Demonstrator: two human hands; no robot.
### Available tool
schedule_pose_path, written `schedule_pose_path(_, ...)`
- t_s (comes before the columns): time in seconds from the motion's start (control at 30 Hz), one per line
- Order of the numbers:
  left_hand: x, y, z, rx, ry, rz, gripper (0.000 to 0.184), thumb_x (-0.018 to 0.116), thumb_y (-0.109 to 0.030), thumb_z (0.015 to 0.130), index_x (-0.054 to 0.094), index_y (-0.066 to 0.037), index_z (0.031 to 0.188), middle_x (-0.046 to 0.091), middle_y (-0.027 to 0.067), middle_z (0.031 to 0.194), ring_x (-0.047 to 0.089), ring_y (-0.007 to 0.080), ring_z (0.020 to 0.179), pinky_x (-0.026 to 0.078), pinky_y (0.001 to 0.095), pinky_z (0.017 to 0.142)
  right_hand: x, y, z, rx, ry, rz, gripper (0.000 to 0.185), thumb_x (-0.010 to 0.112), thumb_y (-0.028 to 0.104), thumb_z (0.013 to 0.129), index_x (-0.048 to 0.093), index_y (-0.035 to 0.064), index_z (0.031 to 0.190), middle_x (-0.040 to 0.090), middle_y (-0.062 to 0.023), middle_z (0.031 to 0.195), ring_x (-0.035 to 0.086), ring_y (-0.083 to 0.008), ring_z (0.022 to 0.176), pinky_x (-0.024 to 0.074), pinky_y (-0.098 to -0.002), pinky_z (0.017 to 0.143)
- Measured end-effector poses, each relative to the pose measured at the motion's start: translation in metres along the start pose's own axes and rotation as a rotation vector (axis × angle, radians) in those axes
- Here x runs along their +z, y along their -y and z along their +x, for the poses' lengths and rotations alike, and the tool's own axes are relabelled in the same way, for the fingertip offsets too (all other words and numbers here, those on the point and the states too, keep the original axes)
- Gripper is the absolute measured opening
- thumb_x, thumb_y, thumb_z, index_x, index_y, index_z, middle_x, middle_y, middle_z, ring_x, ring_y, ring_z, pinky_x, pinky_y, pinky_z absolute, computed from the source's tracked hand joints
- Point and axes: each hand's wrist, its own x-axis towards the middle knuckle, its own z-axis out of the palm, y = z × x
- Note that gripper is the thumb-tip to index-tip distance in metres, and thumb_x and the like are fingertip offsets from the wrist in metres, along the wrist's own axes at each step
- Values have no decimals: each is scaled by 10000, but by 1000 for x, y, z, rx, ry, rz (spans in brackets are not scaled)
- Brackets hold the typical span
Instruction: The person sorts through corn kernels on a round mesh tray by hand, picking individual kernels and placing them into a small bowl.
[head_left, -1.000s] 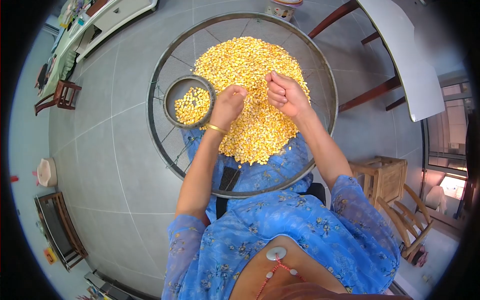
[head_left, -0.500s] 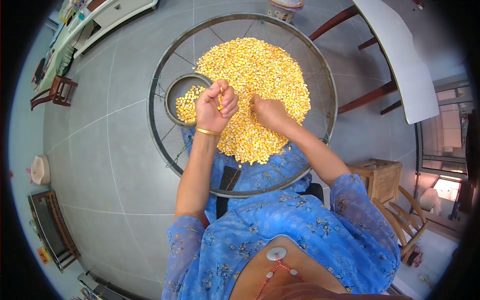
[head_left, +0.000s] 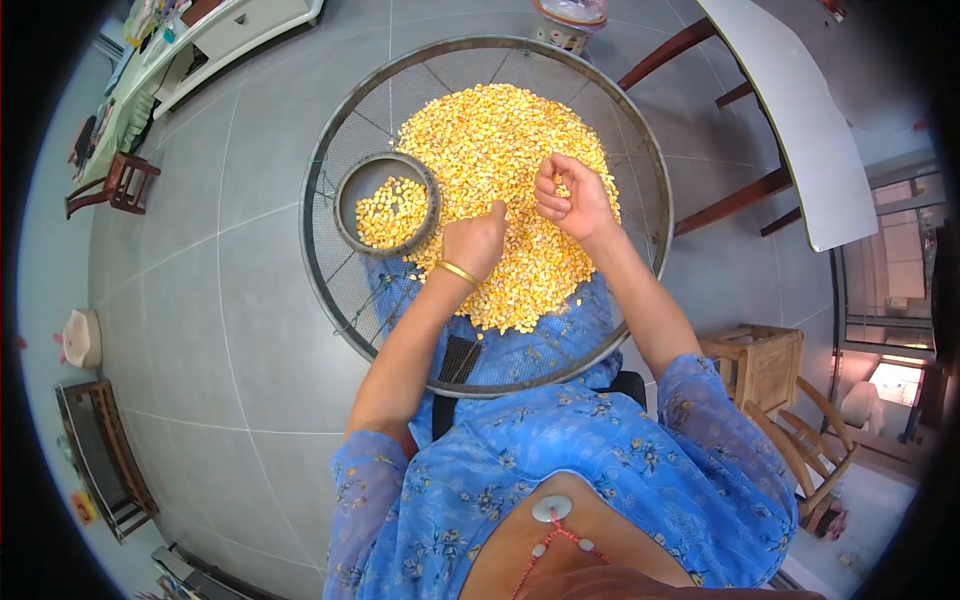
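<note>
A heap of yellow corn kernels [head_left: 490, 130] lies on a round mesh sieve [head_left: 385, 95] over my lap. On the heap's left side stands a round dark bowl [head_left: 346, 195] with loose kernels in it. My left hand [head_left: 474, 244], wearing a gold bangle, is palm down on the heap just right of the bowl. Its fingers are drawn together at the kernels, and what they pinch is hidden. Above the right part of the heap, my right hand [head_left: 580, 200] is turned palm up, its fingers curled round a few corn kernels [head_left: 562, 188].
A white-topped table [head_left: 790, 110] with dark red legs is at the right. A wooden stool [head_left: 755, 360] and chair [head_left: 800, 440] stand near my right elbow. Beyond the sieve's far rim is a small bin [head_left: 562, 35]. A little red-brown stool [head_left: 125, 185] sits far left.
My left hand has left the bowl's edge, moving right and turning palm down onto the heap. The right hand has lifted off the kernels and turned palm up. The bowl is now uncovered.
</note>
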Motion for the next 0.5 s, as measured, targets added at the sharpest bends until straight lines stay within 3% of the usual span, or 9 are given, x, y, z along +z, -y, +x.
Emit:
schedule_pose_path(0.1,20,2,0,87,41,206,89,451,-109,828,485,-29,846,619,121,584,637,251,541,495,373,479,-6,-8,4,19,79,-12,284,429,289,957,508,70,795,385,31,515,273,-63,359,227,-218,343)
schedule_pose_path(0.2,23,0,3,66,56,224,85,453,-106,830,486,-29,845,619,123,586,636,254,540,493,376,480,-4,-8,2,38,61,-163,299,391,303,978,516,89,812,354,46,502,269,-53,365,217,-212,340)
schedule_pose_path(0.43,23,7,6,-74,70,106,102,493,-124,822,497,-26,851,618,161,608,623,264,522,486,387,483,2,-4,-3,9,32,-354,225,466,228,945,543,30,872,323,57,494,250,-28,384,206,-203,352)
schedule_pose_path(0.5,28,22,8,6,-303,-604,156,543,-196,852,498,-58,795,514,77,497,478,188,386,405,348,402,-1,-5,-2,0,17,-484,219,465,223,942,548,27,891,361,55,518,303,-41,408,254,-211,371)
